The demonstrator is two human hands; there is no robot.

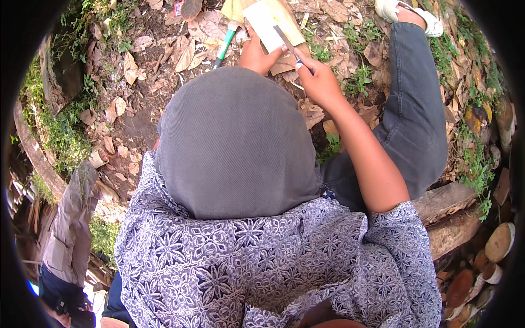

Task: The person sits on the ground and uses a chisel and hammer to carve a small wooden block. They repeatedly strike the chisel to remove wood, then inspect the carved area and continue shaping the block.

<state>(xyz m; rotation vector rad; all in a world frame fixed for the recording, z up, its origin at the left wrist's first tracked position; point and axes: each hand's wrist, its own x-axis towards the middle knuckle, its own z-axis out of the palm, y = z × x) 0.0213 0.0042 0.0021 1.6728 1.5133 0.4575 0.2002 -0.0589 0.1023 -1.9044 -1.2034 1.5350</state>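
Dry leaves point(130, 68) are covering the brown soil point(136, 123) around me, with green weeds point(358, 82) poking through and logs point(448, 202) lying to my right, by a pile of cut wood point(465, 290). I am sitting low, my left knee point(235, 142) in grey trousers filling the middle of the view and my right leg point(407, 109) stretching outward to a white shoe point(432, 24). Beyond the knee, a tan slab point(292, 27) is lying on the ground, and on it a bright white piece point(262, 22) is resting, leaving the slab's left and right margins showing. My left hand point(258, 59) is grasping the near end of the white piece, fingers at its left edge and thumb by its near right corner. My right hand point(318, 79) is closing around the handle of a knife point(285, 39); its blade is slanting over the white piece's right edge, tip pointing away from me, though whether it is touching I cannot tell. Just beyond the slab's left edge, a green-handled tool point(225, 46) is lying on the leaves. At my far left, another person's grey-brown trousers point(68, 238) are showing.
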